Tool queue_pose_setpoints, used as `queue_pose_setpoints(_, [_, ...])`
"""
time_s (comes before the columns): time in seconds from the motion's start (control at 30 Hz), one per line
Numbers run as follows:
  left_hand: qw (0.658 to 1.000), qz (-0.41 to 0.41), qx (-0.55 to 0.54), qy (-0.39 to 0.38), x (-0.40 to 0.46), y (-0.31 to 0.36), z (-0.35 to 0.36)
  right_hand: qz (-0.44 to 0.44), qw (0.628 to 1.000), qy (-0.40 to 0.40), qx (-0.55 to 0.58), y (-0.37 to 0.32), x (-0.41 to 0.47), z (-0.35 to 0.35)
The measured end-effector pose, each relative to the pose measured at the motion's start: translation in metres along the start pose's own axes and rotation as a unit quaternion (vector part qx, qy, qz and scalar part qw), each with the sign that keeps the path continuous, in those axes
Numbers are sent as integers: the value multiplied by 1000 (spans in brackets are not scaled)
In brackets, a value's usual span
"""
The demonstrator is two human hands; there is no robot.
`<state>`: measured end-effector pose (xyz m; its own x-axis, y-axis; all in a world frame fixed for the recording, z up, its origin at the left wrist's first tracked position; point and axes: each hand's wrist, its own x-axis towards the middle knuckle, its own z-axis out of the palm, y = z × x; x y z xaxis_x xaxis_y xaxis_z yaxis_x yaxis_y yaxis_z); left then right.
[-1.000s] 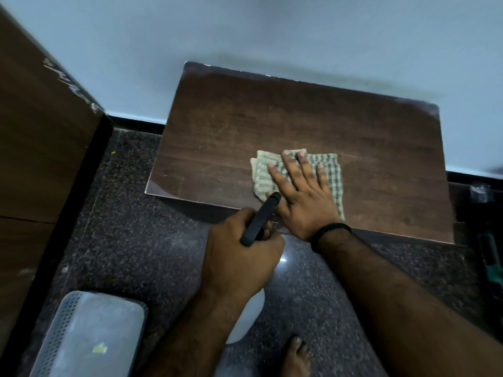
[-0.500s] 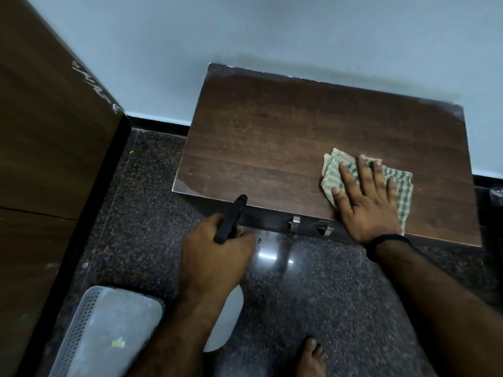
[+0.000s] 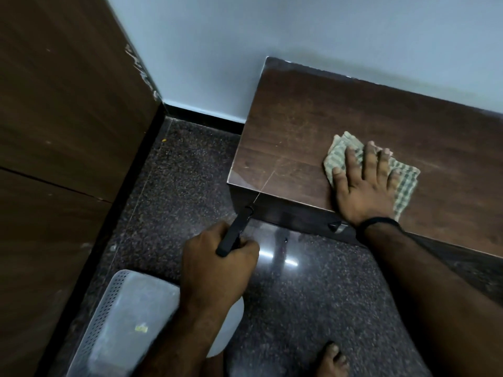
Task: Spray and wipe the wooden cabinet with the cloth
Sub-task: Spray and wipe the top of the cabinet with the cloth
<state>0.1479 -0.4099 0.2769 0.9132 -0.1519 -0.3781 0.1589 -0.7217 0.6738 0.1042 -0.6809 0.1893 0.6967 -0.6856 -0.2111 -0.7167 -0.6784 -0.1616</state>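
At the far left stood a tall wooden panel (image 3: 62, 131), and at its foot on the dark speckled floor (image 3: 313, 308) lay a pale perforated basket (image 3: 119, 322), set aside within reach. Just right of it the left hand (image 3: 215, 273) had its grip curled tight round a spray bottle (image 3: 234, 235) — the black nozzle pointed up and right toward the near left corner of the cabinet (image 3: 299, 137), and a thin streak running from the nozzle tip across that corner looked like a jet of spray. The bottle's white body showed below the wrist. It seemed to be held low and back so the mist would land on the part not yet covered by the cloth.

Further right, the checked cloth (image 3: 405, 183) lay bunched on the cabinet top near its front edge. The right hand (image 3: 364, 183) pressed it flat, fingers spread and straight rather than gripping — likely so the whole palm could push it across the wood. A dark band circled that wrist. A bare foot (image 3: 333, 360) showed at the bottom edge.
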Motion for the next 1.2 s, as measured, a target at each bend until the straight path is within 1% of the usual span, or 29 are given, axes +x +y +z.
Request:
queue_pose_setpoints(0.13, [1000, -15, 4, 5, 7, -11, -16, -53, 999, 2, -3, -53, 4, 8])
queue_pose_setpoints(0.23, [1000, -28, -1, 1, 11, -22, -25, -82, 997, -1, -7, -81, 4, 13])
queue_pose_setpoints(0.33, [999, -33, 2, 11, 13, -30, -32, -98, 995, -6, -11, -96, 4, 15])
queue_pose_setpoints(0.5, [999, -33, 0, 0, 12, -37, -38, -122, 992, -8, -18, -117, 4, 18])
queue_pose_setpoints(0.63, [999, -44, -12, 21, 10, -37, -41, -161, 987, -14, -20, -136, 1, 24])
queue_pose_setpoints(0.73, [999, -32, -9, 27, 8, -36, -40, -204, 978, -23, -27, -144, -4, 28])
queue_pose_setpoints(0.83, [999, -20, -3, 27, 4, -34, -37, -278, 959, -28, -47, -145, -10, 29])
queue_pose_setpoints(0.93, [999, -10, -4, 36, -1, -29, -31, -382, 921, -32, -73, -133, -13, 29])
queue_pose_setpoints(1.0, [999, -4, -13, 33, -5, -21, -23, -428, 899, -38, -88, -119, -9, 27])
queue_pose_setpoints(1.07, [999, 4, -25, 27, -9, -13, -13, -439, 893, -37, -89, -102, -5, 23])
queue_pose_setpoints(1.2, [999, 33, -18, 18, -17, 8, 9, -418, 904, -35, -84, -65, -4, 16])
